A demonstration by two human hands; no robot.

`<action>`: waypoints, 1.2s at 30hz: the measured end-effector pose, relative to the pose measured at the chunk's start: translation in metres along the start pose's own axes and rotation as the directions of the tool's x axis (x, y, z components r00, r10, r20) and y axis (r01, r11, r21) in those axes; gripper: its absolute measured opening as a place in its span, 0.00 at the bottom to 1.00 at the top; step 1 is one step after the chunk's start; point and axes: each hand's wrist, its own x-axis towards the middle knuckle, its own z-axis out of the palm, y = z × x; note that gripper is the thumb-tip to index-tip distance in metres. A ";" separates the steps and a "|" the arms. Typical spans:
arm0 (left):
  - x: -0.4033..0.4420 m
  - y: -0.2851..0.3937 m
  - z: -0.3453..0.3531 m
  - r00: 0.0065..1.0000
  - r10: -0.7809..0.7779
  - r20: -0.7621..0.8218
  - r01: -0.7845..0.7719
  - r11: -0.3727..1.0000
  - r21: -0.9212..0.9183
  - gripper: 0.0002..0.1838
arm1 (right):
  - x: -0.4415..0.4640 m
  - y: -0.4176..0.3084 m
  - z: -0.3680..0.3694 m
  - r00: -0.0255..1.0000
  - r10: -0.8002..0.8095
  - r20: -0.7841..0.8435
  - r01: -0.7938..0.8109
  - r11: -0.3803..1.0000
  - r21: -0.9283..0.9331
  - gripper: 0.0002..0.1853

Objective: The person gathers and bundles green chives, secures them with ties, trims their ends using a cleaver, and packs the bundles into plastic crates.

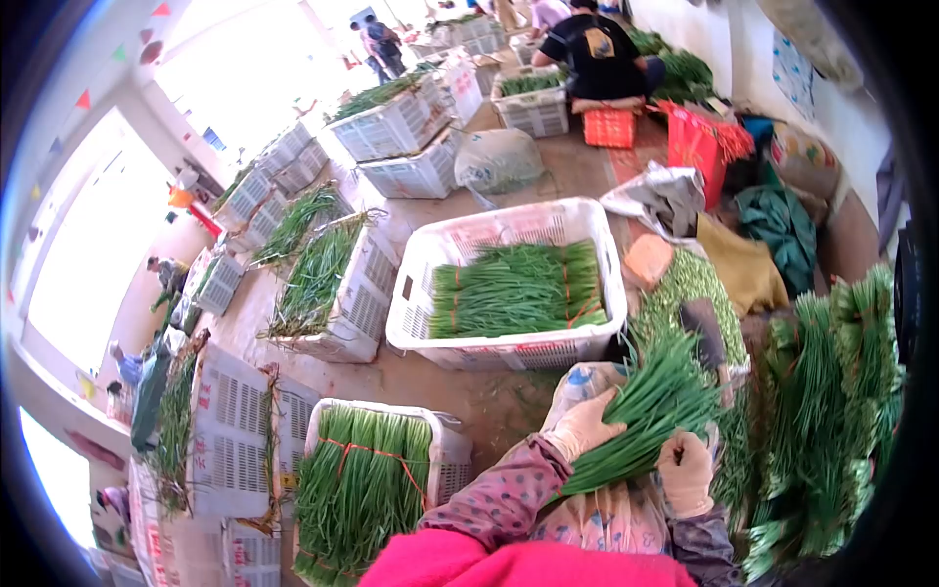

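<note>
Head view: what have the left hand's fingers [584, 428] got?

The bunch of green stalks [641, 406]. They're part closed on its near left side, the thumb set apart over the stalks.

And the right hand [687, 476]?

Just beside the bunch's near right edge, fingers curled in toward the palm. I can't tell if a stalk is pinched there.

Where does the bunch lie?

Over the patterned cloth on the lap, between both sets of fingers and reaching beyond them.

What's farther out?

Ahead of the left fingers, a white crate [469, 354] with tied green bundles [518, 289] inside. Left of those fingers, a smaller crate [450, 468], also filled. Beyond the right fingers, a dark blade [702, 331]; to their right, more bundles [822, 391].
</note>
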 end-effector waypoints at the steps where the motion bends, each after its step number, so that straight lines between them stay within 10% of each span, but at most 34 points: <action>1: 0.001 -0.006 0.006 1.000 0.007 -0.018 -0.007 1.000 -0.005 0.41 | 0.004 0.011 0.003 0.955 0.294 0.024 -0.291 0.925 0.245 0.06; 2: 0.000 -0.005 0.008 1.000 -0.018 0.007 0.018 1.000 0.008 0.43 | 0.015 -0.010 -0.011 0.901 0.414 0.128 -0.405 0.703 0.584 0.05; 5: -0.004 0.007 0.000 0.996 -0.072 0.054 0.070 0.997 0.042 0.45 | 0.038 0.014 -0.036 0.902 0.410 -0.138 -0.252 0.757 0.603 0.03; 9: -0.002 0.007 0.003 0.989 -0.122 0.082 0.117 0.991 0.066 0.43 | 0.053 0.006 -0.055 0.847 0.260 -0.464 -0.215 0.965 0.149 0.14; 11: 0.003 0.004 0.008 0.993 -0.117 0.035 0.114 0.991 0.073 0.39 | 0.049 -0.017 -0.057 0.917 -0.213 -0.336 0.139 0.963 -0.232 0.13; 13: 0.008 -0.003 0.011 0.997 -0.077 0.026 0.076 0.997 0.030 0.35 | 0.041 -0.023 -0.036 0.961 -0.277 0.015 0.276 0.960 0.045 0.14; 15: 0.008 -0.004 0.008 0.999 -0.039 0.012 0.040 0.999 -0.007 0.32 | 0.045 -0.066 -0.015 0.836 -0.291 0.464 0.426 0.879 -0.216 0.17; 17: 0.006 -0.003 -0.002 0.993 -0.056 -0.107 0.055 0.998 -0.019 0.26 | 0.033 -0.058 0.012 0.851 -0.437 0.291 0.522 0.766 -0.376 0.24; 22: 0.010 -0.037 -0.001 0.986 -0.092 -0.136 0.050 0.958 -0.282 0.22 | 0.022 -0.056 0.008 0.832 -0.022 0.554 0.360 0.782 -0.509 0.28; 36: 0.031 -0.066 0.018 0.959 0.144 -0.243 -0.196 0.959 -0.206 0.20 | 0.021 -0.045 0.008 0.872 -0.189 0.451 0.388 0.829 -0.403 0.25</action>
